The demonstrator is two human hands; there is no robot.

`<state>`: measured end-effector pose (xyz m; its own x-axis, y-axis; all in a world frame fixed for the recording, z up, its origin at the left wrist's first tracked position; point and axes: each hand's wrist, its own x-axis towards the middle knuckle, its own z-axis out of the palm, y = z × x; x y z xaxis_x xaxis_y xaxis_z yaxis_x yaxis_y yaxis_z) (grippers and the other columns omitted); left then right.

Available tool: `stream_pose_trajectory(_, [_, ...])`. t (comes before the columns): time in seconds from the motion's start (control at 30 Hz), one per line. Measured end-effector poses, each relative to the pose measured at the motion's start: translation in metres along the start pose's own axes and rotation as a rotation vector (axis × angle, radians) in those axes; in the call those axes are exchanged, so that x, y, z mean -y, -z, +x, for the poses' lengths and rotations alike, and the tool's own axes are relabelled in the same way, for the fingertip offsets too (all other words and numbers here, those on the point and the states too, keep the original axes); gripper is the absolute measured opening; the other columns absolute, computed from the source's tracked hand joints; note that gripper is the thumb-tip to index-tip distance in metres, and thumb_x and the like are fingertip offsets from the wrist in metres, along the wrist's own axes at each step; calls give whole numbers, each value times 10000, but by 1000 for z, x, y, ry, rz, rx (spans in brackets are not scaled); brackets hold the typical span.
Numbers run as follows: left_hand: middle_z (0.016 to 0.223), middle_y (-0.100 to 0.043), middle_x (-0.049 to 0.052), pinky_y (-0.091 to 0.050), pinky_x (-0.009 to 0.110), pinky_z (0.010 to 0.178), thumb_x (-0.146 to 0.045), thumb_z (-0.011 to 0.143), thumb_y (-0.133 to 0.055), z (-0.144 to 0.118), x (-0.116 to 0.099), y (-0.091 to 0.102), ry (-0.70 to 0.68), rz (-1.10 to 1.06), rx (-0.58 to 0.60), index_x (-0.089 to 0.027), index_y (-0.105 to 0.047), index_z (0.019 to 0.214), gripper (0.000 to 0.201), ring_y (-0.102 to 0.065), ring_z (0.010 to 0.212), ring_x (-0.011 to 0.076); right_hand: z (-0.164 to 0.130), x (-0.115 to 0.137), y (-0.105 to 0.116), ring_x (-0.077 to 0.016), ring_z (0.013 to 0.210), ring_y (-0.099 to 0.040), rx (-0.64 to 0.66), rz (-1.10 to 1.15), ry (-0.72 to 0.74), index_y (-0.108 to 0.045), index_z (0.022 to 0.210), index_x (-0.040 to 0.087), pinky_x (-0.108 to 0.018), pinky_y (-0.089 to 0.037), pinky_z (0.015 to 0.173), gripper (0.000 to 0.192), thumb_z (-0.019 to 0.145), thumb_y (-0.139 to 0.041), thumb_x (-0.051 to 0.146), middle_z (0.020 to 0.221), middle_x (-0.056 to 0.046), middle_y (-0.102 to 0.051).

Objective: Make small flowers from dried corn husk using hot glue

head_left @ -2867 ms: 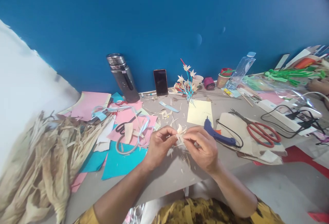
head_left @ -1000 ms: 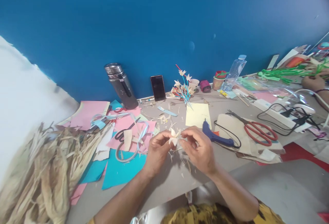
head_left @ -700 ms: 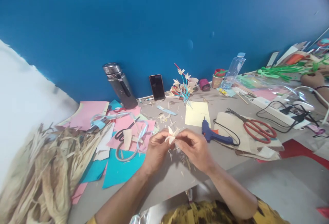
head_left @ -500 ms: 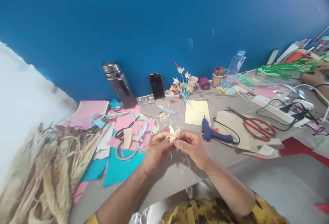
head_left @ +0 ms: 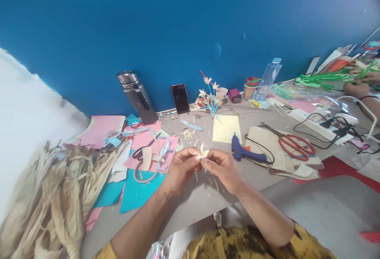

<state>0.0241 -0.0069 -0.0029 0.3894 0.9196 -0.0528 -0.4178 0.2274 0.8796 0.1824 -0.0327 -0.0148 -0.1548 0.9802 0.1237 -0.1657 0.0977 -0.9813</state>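
Between my hands, over the near part of the table, is a small cream husk flower [head_left: 202,153] with pointed petals. My left hand [head_left: 183,168] pinches it from the left. The fingertips of my right hand [head_left: 222,168] close on its right side and base. My fingers hide the lower part of the flower. Behind stands a bunch of similar flowers [head_left: 211,99] on light blue stems. A blue glue gun [head_left: 247,152] lies right of my right hand, and a yellow paper square [head_left: 227,128] lies beyond it.
Orange-handled scissors [head_left: 297,147] rest on husk sheets at right, near a white power strip [head_left: 311,124]. Dried husks [head_left: 56,203], pink and teal paper [head_left: 139,195], and black-handled scissors [head_left: 139,154] lie left. A flask [head_left: 138,98] and phone [head_left: 180,99] stand behind. Another person's hand [head_left: 358,88] is far right.
The flower has turned a little between my fingers, so its petals point differently. Both hands still pinch it in nearly the same place. The view has shifted slightly.
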Motion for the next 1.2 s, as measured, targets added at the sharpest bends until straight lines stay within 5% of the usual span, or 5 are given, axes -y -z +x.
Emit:
stream_pose_trajectory(0.2, [544,-491,-47,-332,238,562,-345,704,-852,-1,0,-1,56,-13,33,-161,-671,756,263,-411,531,84,1,8,2,-75,491,-352,83,33,-28,-659,758,177,-215,-357,499,340,857,-720,496,606,37,-555])
stream_pose_trajectory(0.5, [529,-441,-72,-294,232,527,-345,627,-897,-1,2,-1,85,-56,9,-164,-648,761,335,-340,494,67,1,7,5,-98,516,-487,157,40,-45,-662,786,169,-225,-430,522,332,867,-704,488,592,23,-577])
stream_pose_trajectory(0.73, [602,-481,-53,-306,234,551,-319,627,-901,-1,4,-2,45,-51,-36,-170,-648,757,321,-361,534,69,-3,11,-1,-101,552,-500,-119,-168,107,-636,815,184,-207,-392,498,155,791,-739,297,666,28,-600])
stream_pose_trajectory(1.2, [734,-527,-26,-333,242,567,-292,652,-899,2,6,1,-27,-41,15,-170,-719,695,222,-428,593,74,-6,12,-5,-93,561,-483,-187,-437,427,-607,803,190,-217,-385,528,90,889,-635,190,706,26,-589])
